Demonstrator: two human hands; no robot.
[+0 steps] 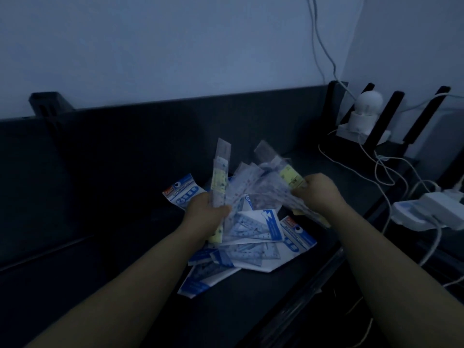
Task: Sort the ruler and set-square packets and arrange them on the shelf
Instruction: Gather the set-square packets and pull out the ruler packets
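packets (pixel 251 237) on dark shelf (pixel 100 197) (dim), pale wall (pixel 175 46)

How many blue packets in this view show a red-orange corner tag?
2. One blue packet lies beside the left hand, at the left edge of the pile; the other packet lies below the right hand, at its right edge. More may be hidden in the pile.

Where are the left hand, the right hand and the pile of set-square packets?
left hand (pixel 204 209): head view, back of the hand.
right hand (pixel 316 190): head view, back of the hand.
pile of set-square packets (pixel 272 227): head view, a blue-and-white card.
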